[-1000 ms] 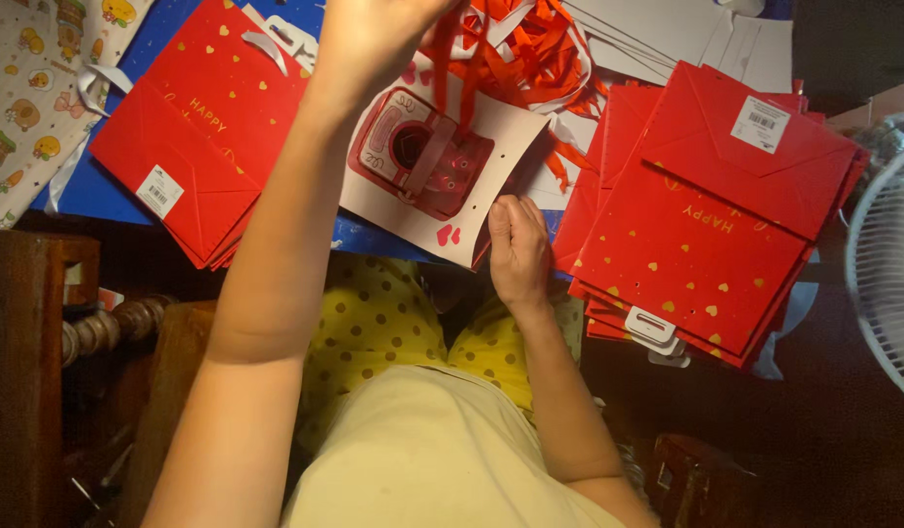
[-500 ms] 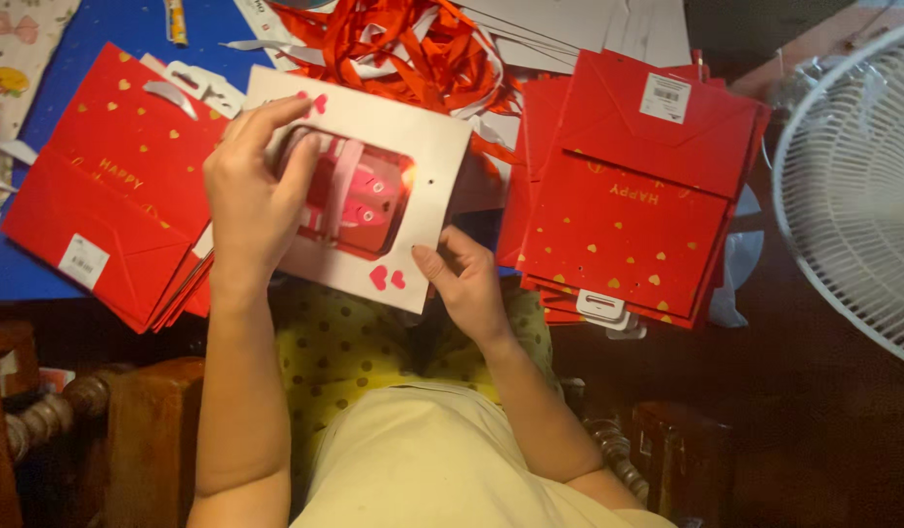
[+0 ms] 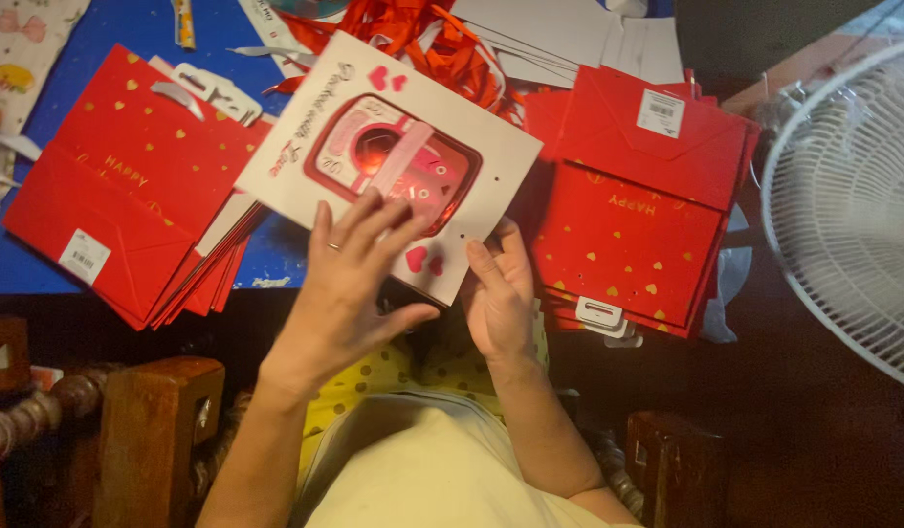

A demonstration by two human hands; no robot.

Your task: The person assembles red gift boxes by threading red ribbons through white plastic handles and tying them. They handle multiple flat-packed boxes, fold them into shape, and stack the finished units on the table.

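Item: white square card with a pink camera picture, red hearts and a clear window (image 3: pixel 393 161), lying tilted at the centre of the blue surface (image 3: pixel 100 44), overlapping the bag piles.

Left hand (image 3: pixel 349 284): at 6 o'clock of the card, fingers spread flat on its lower window edge, pressing rather than gripping.

Right hand (image 3: pixel 501 293): at 5 o'clock of the card, fingers loosely curled, fingertips touching the lower right edge; nothing clasped.

Left stack of flat red paper gift bags with gold hearts (image 3: pixel 129 196): at 9 o'clock, partly under the card.

Right stack of matching red bags (image 3: pixel 638 215): at 3 o'clock, just beside the card.

Tangle of red ribbon (image 3: pixel 422 39): at 12 o'clock.

White fan grille (image 3: pixel 853 205): far right.

Risk, as judged: the card rests unevenly on the slanted piles and may slide or bend under the pressing palm; loose ribbon could snag.
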